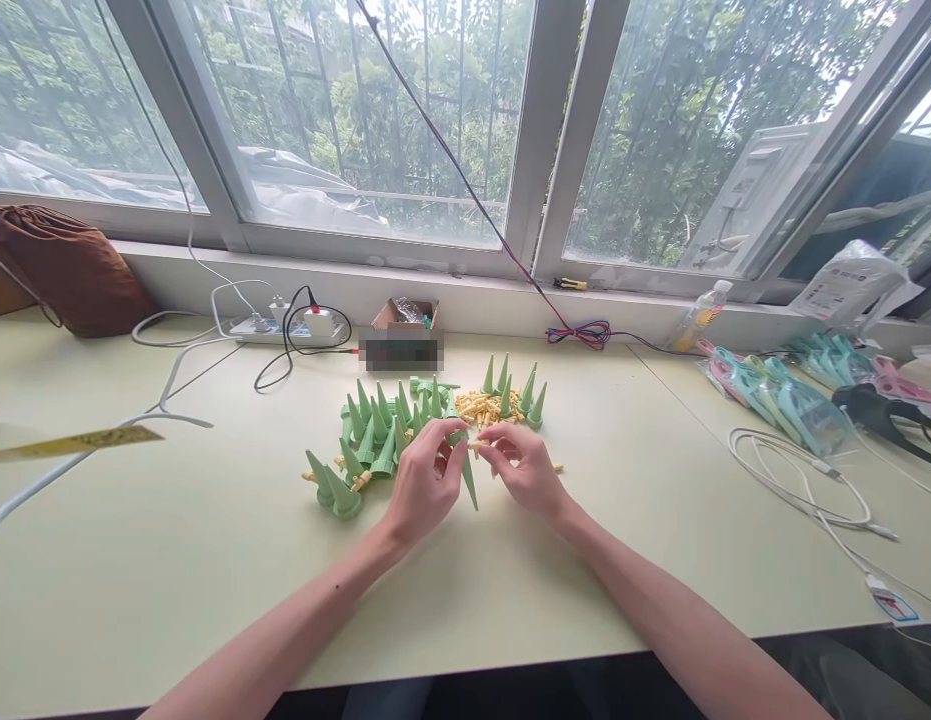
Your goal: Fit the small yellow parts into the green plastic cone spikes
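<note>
My left hand (429, 475) is closed on a green plastic cone-shaped spike (472, 485), its tip slanting down toward me. My right hand (526, 470) pinches a small yellow plastic valve piece (475, 446) against or very close to the spike's wide end; whether the two are joined I cannot tell. Beyond my left hand stand several more green spikes (365, 440), mostly points up. A few at the left, near a front spike (345, 497), have yellow pieces at their sides. Behind both hands lies a heap of yellow valve pieces (476, 408), with green spikes around it.
A small cardboard box (406, 312) and a power strip (285, 328) with cables stand at the back. A brown bag (71, 270) is far left. On the right are a bottle (701, 318), bagged pastel items (780, 395) and a coiled white cable (799, 490).
</note>
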Available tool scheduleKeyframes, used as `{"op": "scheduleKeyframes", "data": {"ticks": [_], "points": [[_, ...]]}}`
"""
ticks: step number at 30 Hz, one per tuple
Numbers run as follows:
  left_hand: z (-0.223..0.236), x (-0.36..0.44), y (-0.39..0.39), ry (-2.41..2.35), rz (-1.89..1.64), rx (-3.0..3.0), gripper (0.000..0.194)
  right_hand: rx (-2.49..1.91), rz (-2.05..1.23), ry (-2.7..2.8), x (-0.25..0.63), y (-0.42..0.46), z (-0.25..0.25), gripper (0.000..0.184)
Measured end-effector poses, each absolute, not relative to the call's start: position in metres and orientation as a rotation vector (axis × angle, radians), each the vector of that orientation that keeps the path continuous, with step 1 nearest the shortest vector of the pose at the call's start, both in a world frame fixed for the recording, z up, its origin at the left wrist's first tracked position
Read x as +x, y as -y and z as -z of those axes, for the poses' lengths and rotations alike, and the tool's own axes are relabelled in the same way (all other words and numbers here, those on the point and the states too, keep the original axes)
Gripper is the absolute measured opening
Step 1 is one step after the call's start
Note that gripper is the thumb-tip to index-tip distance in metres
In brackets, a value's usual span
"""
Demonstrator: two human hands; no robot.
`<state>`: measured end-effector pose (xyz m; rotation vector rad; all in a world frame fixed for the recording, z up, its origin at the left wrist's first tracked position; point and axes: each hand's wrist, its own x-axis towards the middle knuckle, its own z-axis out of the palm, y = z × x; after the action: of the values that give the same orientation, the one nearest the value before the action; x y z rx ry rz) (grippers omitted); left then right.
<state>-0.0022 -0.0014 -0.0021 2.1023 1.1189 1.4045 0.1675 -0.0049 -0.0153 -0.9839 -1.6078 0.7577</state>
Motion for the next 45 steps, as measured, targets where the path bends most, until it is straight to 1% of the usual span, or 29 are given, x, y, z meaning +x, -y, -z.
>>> {"op": "scheduleKeyframes", "data": {"ticks": [5, 14, 17, 19, 22, 24, 29, 37, 42, 45], "points": [[0.0012, -0.0019, 0.0025, -1.086, -1.424, 2.136, 0.011, -0.991, -0.773, 1.611, 0.1672, 0.0058, 0.0125, 0.021], [0.0001, -0.0012, 0.0052, -1.030, -1.427, 2.166, 0.010, -1.076, -0.774, 1.630, 0.1678, 0.0067, 0.0125, 0.042], [-0.0002, -0.0009, 0.0054, -1.023, -1.427, 2.172, 0.010, -1.089, -0.770, 1.624, 0.1676, 0.0066, 0.0130, 0.046], [-0.0006, -0.0008, 0.0053, -1.034, -1.431, 2.172, 0.010, -1.076, -0.770, 1.616, 0.1676, 0.0068, 0.0131, 0.042], [-0.0009, -0.0008, 0.0053, -1.059, -1.435, 2.173, 0.009, -1.036, -0.780, 1.613, 0.1677, 0.0073, 0.0129, 0.031], [-0.0007, -0.0008, 0.0052, -1.071, -1.434, 2.173, 0.009, -1.017, -0.778, 1.630, 0.1675, 0.0079, 0.0124, 0.028], [0.0002, -0.0008, 0.0052, -1.074, -1.427, 2.180, 0.010, -1.005, -0.789, 1.660, 0.1664, 0.0096, 0.0094, 0.029], [0.0009, -0.0013, 0.0054, -1.055, -1.400, 2.199, 0.009, -1.068, -0.797, 1.657, 0.1670, 0.0084, 0.0119, 0.042], [-0.0007, -0.0011, 0.0053, -1.079, -1.417, 2.187, 0.010, -1.035, -0.807, 1.631, 0.1674, 0.0089, 0.0121, 0.030], [-0.0011, -0.0012, 0.0051, -1.088, -1.427, 2.191, 0.009, -1.008, -0.801, 1.642, 0.1675, 0.0091, 0.0115, 0.027]]}}
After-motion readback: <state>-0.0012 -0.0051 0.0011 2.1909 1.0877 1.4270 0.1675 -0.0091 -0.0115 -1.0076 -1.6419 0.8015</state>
